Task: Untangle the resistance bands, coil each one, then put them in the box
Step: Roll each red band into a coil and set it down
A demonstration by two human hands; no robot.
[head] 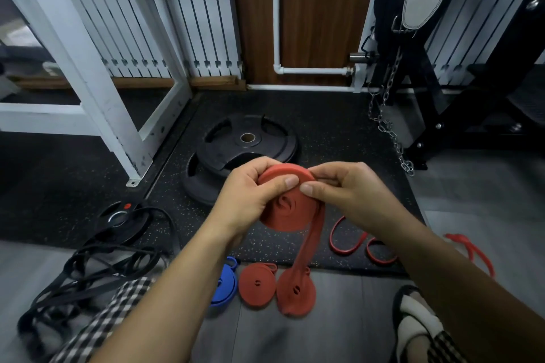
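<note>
My left hand [253, 194] grips a half-wound coil of orange-red resistance band [287, 215] held up over the floor. My right hand [339, 188] pinches the band at the coil's upper right rim. The band's loose tail [308, 244] hangs down to the floor. Below lie two finished orange-red coils [256, 284] [296, 293] and a blue coil [225, 286]. Thin red bands [351, 240] lie loose at the right, and a tangle of black bands [97, 259] at the left. No box is in view.
Two stacked black weight plates [244, 147] lie on the black speckled mat, a small plate [121, 219] to the left. A white rack leg [118, 132] stands left, a black machine with a chain [392, 132] right. My sandalled foot [413, 321] is at the lower right.
</note>
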